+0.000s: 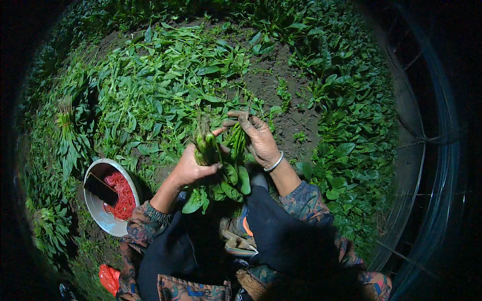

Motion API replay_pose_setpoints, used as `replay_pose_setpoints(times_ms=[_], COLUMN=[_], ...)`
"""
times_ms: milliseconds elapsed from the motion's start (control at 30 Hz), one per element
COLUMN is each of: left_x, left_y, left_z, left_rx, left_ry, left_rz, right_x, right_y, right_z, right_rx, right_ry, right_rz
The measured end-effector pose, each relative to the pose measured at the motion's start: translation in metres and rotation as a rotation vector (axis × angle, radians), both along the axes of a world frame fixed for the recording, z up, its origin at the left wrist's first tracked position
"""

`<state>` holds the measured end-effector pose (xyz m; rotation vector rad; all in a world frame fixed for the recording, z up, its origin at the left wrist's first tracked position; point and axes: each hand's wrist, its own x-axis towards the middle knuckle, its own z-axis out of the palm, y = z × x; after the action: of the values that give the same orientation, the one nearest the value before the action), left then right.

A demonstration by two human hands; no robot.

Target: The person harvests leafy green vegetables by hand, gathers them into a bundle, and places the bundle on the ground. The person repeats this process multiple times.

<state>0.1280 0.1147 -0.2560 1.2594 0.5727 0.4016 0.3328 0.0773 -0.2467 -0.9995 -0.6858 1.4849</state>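
Observation:
My left hand (pixel 197 165) is wrapped around a bunch of spinach-like leafy greens (pixel 206 145), roots upward and leaves hanging down over my lap. Just to the right, my right hand (pixel 256 137) pinches a few thinner stems (pixel 237 141) near their root ends. The leaves (pixel 231 182) of these stems hang beside the held bunch, and where the two sets part is hard to tell. A light bangle (pixel 275 161) circles my right wrist. Beyond both hands, a broad layer of pulled greens (pixel 169 79) lies on the ground.
A pale bucket (pixel 90 199) at my left holds red ties (pixel 122 195) and a dark flat phone-like object (pixel 101 190). A tied bunch (pixel 66 128) and another bunch (pixel 47 222) lie farther left. A red plastic bag (pixel 109 279) is near my left sleeve. Growing plants (pixel 346 150) and plastic sheeting (pixel 440 169) border the right.

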Motion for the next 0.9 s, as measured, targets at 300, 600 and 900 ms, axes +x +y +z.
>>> replay_pose_setpoints(times_ms=[300,600,900], left_x=[-0.006,-0.002,0.008], left_y=[0.006,0.012,-0.005], left_z=[0.001,0.004,-0.009], left_rx=[-0.014,0.305,0.121], left_ry=[-0.174,0.042,0.061], left_rz=[0.096,0.151,0.216], right_x=[0.007,0.003,-0.039], right_y=[0.001,-0.002,-0.016], right_z=[-0.006,0.012,-0.007], right_rx=[0.146,0.247,0.019], right_ry=[-0.014,-1.065,-0.157], right_rz=[-0.128,-0.210,0.027])
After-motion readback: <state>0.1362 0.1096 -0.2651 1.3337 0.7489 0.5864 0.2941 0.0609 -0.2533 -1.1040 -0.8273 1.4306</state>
